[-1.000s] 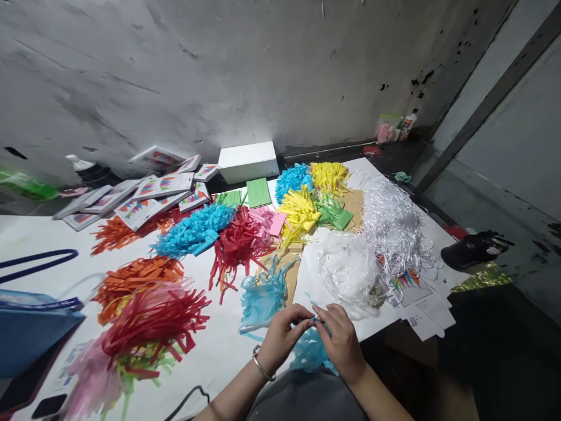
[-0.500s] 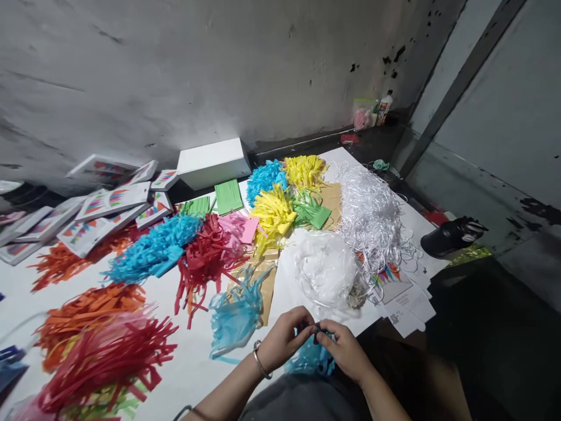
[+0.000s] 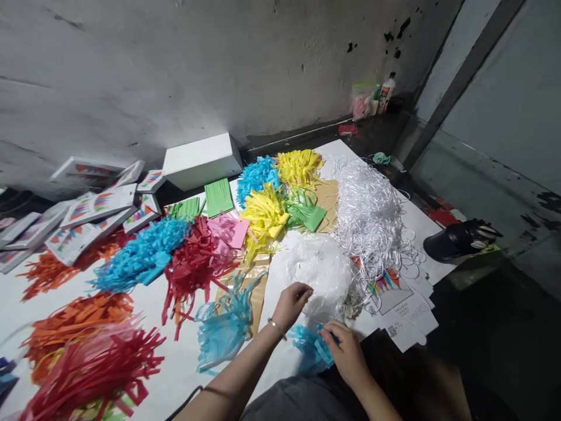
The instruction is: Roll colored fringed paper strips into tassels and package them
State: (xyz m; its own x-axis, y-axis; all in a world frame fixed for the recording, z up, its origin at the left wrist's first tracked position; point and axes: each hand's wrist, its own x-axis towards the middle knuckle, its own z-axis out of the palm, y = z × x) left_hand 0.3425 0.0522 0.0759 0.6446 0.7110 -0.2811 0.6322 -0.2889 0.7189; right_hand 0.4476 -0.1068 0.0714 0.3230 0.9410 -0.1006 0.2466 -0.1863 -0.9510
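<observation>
A blue fringed tissue-paper tassel (image 3: 313,345) hangs close to my body, its top pinched in my right hand (image 3: 346,351). Up and to the left, my left hand (image 3: 291,307) is at the near edge of a heap of clear plastic (image 3: 318,272). Its fingers are drawn together; whether anything thin is between them is too small to tell. On the left wrist is a metal bangle (image 3: 277,328). Left of both hands lies a pale blue sheer pouch of fringe (image 3: 223,333), partly over brown card (image 3: 258,292).
Piles of fringed paper in orange (image 3: 83,318), red (image 3: 96,368), blue (image 3: 142,254) and yellow (image 3: 263,213) spread left and back. White cords (image 3: 368,216) form a mound at right, near printed cards (image 3: 405,316) and a black bottle (image 3: 456,240). Printed packs (image 3: 100,204) and a white box (image 3: 201,161) line the wall.
My hands, together over the blue tassel before, have separated. The left hand has moved up to the clear plastic, while the right keeps the tassel. The view has shifted slightly right.
</observation>
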